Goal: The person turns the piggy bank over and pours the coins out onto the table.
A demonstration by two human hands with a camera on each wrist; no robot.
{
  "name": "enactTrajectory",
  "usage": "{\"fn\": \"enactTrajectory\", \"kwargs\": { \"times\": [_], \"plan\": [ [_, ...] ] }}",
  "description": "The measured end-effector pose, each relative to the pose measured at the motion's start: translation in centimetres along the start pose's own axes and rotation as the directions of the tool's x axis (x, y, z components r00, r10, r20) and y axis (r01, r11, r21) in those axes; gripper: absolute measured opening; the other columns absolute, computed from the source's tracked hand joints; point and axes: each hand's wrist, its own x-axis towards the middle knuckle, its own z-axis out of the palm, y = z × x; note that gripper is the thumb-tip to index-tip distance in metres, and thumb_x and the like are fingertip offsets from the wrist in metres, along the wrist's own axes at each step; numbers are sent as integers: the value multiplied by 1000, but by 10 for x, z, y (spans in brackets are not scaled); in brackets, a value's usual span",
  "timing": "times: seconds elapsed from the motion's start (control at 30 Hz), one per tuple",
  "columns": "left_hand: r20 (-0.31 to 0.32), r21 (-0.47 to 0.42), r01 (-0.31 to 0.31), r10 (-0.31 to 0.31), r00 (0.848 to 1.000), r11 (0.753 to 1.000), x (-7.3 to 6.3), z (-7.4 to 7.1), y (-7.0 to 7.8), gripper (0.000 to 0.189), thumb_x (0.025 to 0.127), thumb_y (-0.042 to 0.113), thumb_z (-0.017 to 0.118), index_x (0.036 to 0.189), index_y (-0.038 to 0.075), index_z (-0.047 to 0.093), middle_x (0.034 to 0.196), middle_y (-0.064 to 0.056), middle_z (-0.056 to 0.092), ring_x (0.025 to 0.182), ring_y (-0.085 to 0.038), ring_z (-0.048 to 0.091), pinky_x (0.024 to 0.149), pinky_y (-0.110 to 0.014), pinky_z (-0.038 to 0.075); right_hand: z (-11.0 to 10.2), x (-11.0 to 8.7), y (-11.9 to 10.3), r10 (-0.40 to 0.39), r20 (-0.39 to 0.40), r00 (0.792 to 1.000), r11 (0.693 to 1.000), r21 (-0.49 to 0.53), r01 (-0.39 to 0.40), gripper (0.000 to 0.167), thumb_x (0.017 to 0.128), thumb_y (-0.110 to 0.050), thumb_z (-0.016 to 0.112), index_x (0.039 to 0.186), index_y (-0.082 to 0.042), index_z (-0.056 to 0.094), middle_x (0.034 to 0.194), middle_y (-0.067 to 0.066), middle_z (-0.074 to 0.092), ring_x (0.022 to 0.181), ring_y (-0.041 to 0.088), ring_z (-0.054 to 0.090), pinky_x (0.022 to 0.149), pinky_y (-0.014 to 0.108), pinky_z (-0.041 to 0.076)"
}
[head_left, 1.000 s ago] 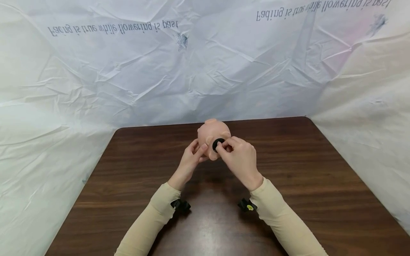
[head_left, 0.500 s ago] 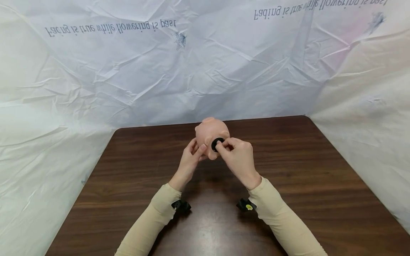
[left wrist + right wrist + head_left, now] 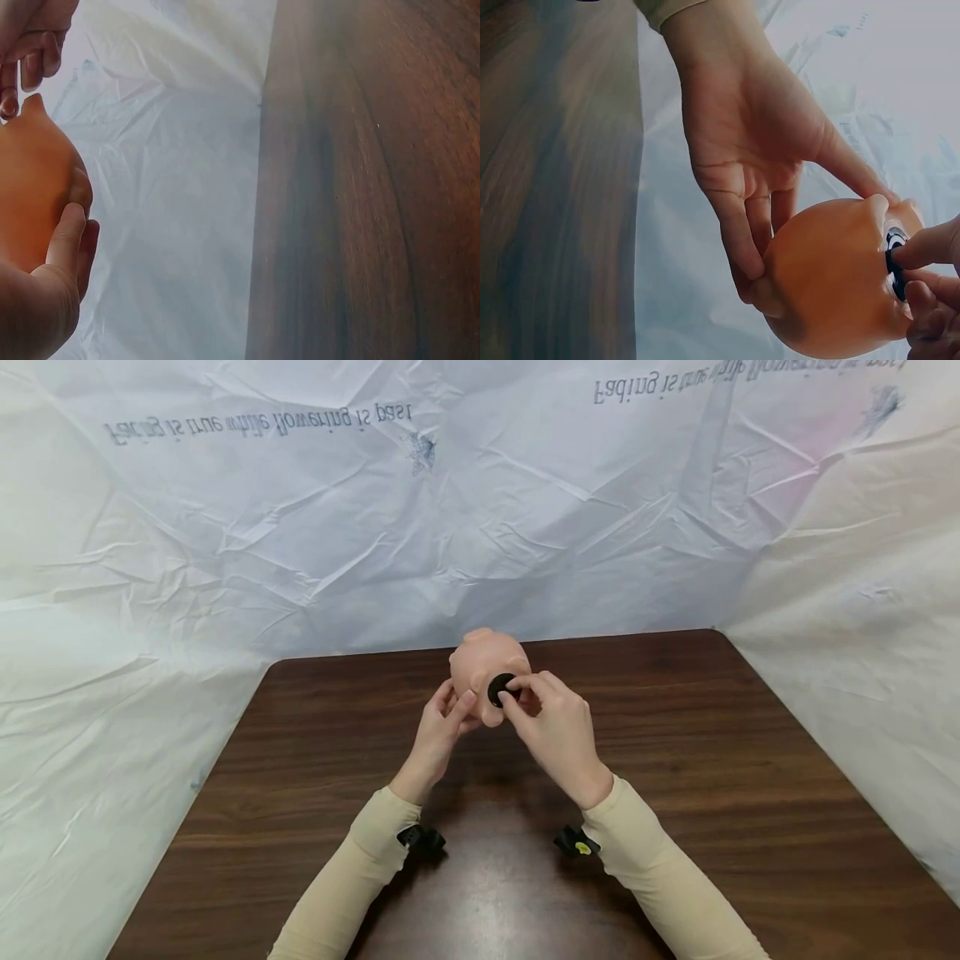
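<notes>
Slanting in from the near left, a cream sleeve (image 3: 348, 877) leads to the left hand (image 3: 437, 735), its thumb laid along the near side of a pink piggy bank (image 3: 483, 660) and its fingers wrapped round the left and beneath. That bank is held up over the far middle of the wooden table (image 3: 675, 735). On its near face sits a round black stopper (image 3: 496, 691), pinched between thumb and forefinger of the right hand (image 3: 558, 735), wrist bent leftward, forearm running back to the near right.

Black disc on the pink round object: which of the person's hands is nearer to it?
Right. The right hand pinches the black disc; the left hand is farther off, gripping the side of the pink round object.
</notes>
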Motion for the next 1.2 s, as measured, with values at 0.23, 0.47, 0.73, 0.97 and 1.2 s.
{"fn": "enactTrajectory", "kwargs": {
  "times": [0.23, 0.47, 0.73, 0.97, 1.2],
  "plan": [
    [25, 20, 25, -26, 999, 999, 1, -1, -3, 89, 89, 60, 70, 154, 9, 38, 142, -19, 51, 110, -17, 64, 93, -37, 57, 2, 1, 5, -71, -10, 997, 997, -6, 71, 7, 89, -3, 76, 96, -3, 74, 83, 5, 63, 64, 15, 60, 55, 29, 51],
    [35, 15, 33, -33, 999, 999, 3, -4, -5, 85, 90, 58, 70, 152, 9, 40, 141, -18, 52, 110, -20, 64, 92, -37, 57, 1, 4, 12, -159, 7, 987, 987, 8, 159, 9, 86, 0, 76, 94, -2, 73, 86, 6, 64, 65, 14, 61, 56, 28, 53],
    [47, 73, 55, -58, 997, 996, 4, -8, -1, 62, 102, 41, 60, 151, 9, 42, 138, -19, 55, 109, -21, 65, 92, -40, 58, -1, 8, 17, -284, 48, 958, 958, -15, 285, 10, 84, 4, 74, 93, -1, 73, 88, 8, 66, 63, 14, 63, 51, 26, 51],
    [71, 147, 103, -114, 991, 984, 6, -14, 4, 57, 103, 41, 58, 147, 7, 47, 131, -20, 57, 106, -24, 66, 91, -44, 58, -9, 14, 23, -399, 165, 902, 910, -50, 411, 9, 86, -1, 76, 93, -4, 72, 95, 7, 68, 60, 9, 61, 49, 24, 49],
    [91, 194, 173, -193, 977, 966, 9, -17, 7, 65, 100, 46, 60, 148, 4, 46, 132, -20, 56, 110, -24, 64, 94, -48, 56, -15, 16, 28, -476, 226, 850, 862, -69, 502, 15, 81, -3, 81, 93, -5, 72, 85, 3, 66, 52, 7, 55, 46, 22, 46]
  ]
}}
